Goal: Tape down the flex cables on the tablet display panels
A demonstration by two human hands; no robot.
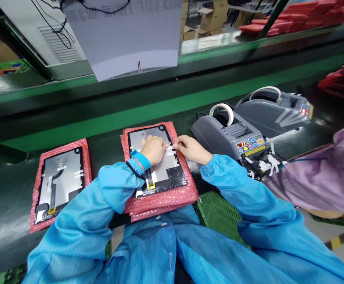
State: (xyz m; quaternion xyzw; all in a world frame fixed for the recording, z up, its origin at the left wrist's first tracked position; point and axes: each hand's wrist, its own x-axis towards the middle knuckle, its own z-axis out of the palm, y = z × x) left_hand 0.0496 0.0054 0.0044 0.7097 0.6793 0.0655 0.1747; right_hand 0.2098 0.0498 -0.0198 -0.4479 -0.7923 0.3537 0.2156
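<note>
A tablet screen panel (163, 167), its grey back facing up with black edges, lies on a stack of red bubble-wrap bags (160, 202) before me. Over its upper middle, my left hand (153, 150) is curled, its fingertips at one end of a small strip of white tape (170, 148). At the panel's right edge my right hand (193, 150) pinches the other end of that strip. Part of the panel is hidden under my left hand and wrist. To the left, a second screen panel (68, 173) with white tape pieces and a dark flex cable rests on red bubble wrap.
Two grey tape dispensers (223, 132) with white rolls stand at the right, cables and tape scraps beside them. A co-worker's purple sleeve (316, 181) reaches in at far right. A green crate (219, 215) sits below the bench edge. A white panel (127, 39) hangs ahead.
</note>
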